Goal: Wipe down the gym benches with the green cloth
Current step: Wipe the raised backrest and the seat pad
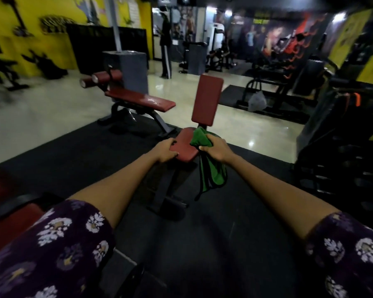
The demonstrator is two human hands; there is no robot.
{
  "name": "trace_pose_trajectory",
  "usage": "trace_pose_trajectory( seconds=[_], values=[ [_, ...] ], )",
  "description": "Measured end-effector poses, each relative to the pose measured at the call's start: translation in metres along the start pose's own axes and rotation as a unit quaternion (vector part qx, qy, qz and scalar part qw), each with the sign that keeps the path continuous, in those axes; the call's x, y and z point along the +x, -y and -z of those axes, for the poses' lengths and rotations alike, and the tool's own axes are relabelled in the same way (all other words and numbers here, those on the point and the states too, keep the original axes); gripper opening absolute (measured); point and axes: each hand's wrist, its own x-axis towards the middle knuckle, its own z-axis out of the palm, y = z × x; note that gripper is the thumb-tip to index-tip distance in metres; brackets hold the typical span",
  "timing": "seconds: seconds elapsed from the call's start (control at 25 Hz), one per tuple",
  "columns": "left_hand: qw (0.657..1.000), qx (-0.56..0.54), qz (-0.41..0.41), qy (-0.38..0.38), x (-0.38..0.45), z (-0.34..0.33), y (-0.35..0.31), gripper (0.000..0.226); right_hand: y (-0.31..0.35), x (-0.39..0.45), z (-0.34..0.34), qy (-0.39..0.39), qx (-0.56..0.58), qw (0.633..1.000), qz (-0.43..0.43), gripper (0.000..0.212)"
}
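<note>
**Green cloth held at the seat bench**

Green cloth is bunched in the right hand, whose grip is clenched round it at the right edge of the red seat pad; its loose end hangs below the pad. The left hand grasps the pad's left edge. Behind the pad rises the upright backrest; left of that stands a flat red bench.

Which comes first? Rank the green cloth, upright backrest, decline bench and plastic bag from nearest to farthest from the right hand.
From the right hand:
1. Green cloth, gripped in it.
2. Upright backrest, just beyond.
3. Decline bench on the left and plastic bag on the right: too close to call.
</note>
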Motion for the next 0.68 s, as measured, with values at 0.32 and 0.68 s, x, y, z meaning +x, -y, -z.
trace_pose_trajectory(
  seconds=[0.32, 0.68],
  values=[
    [0.996, -0.011, 0.066, -0.054, 0.158, 0.057, 0.038, 0.055, 0.004, 0.201, -0.011, 0.051, 0.017, 0.996, 0.076, 0.048],
    [0.975, -0.022, 0.183, -0.128, 0.277, 0.096, 0.107, 0.057, 0.013, 0.42, -0.051, 0.142, 0.014, 0.972, 0.186, 0.055]
  ],
)
